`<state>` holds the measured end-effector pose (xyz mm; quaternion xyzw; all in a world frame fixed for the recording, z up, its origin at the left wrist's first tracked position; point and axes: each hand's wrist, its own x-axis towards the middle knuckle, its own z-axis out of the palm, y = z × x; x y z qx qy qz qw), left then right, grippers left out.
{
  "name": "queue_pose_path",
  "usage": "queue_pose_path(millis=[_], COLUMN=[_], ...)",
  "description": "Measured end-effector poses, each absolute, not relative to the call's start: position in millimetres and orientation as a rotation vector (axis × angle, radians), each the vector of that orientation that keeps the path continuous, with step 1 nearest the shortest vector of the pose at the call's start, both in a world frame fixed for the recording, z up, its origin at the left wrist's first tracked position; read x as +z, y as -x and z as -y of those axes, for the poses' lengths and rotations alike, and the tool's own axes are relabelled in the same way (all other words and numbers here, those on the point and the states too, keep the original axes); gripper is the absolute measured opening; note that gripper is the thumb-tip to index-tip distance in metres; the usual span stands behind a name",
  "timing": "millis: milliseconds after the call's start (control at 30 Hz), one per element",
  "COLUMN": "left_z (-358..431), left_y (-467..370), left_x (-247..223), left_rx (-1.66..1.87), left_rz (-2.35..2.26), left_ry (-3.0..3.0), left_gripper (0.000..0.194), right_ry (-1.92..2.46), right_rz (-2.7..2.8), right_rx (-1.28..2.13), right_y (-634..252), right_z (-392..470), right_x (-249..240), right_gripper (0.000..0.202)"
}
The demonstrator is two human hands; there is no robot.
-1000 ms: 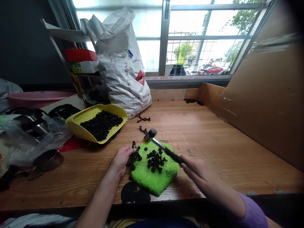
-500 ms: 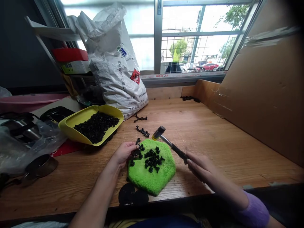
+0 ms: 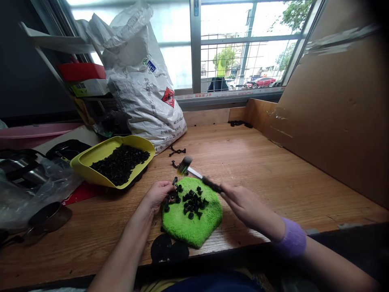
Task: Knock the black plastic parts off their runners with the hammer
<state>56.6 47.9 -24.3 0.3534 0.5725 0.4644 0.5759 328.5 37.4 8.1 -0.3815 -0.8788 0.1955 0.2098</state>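
My right hand (image 3: 243,202) grips a mallet (image 3: 197,174) by its black handle. The blurred dark head of the mallet hangs over the far left edge of a green fluffy cloth pad (image 3: 182,227). At the pad's left side my left hand (image 3: 158,196) is closed, thumb and fingers pinching a black strip with round knobs (image 3: 167,199); the fingers partly hide it. Small black rubber-looking plugs (image 3: 194,202) lie in a heap in the middle of the pad.
A yellow scoop tray (image 3: 82,162) full of small black pieces stands left, before a large white sack (image 3: 142,89). Black knobbed strips (image 3: 177,151) lie beyond the pad. Two black discs (image 3: 161,248) sit near the table edge. A metal cup (image 3: 50,217) is at left, cardboard (image 3: 331,109) at right.
My right hand has moved left with the mallet, bringing its head over the pad's far left edge. My left hand keeps its pinch on the strip. The whole view has shifted slightly.
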Motion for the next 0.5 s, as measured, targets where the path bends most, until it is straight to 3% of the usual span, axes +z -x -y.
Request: queue_pose_path(millis=[367, 500], left_z=[-52.5, -29.1], left_y=[-57.1, -49.7], left_x=[-26.7, -22.7], left_rx=[1.007, 1.091], left_rz=[-1.464, -1.356], left_ry=[-0.904, -0.925], left_gripper=[0.023, 0.022], right_ry=[1.216, 1.067], right_rz=[2.663, 2.463], right_rx=[0.305, 0.648], right_y=[-311.5, -331.0], right_z=[-43.3, -40.1], right_x=[10.9, 3.6], right_gripper=[0.027, 0.030])
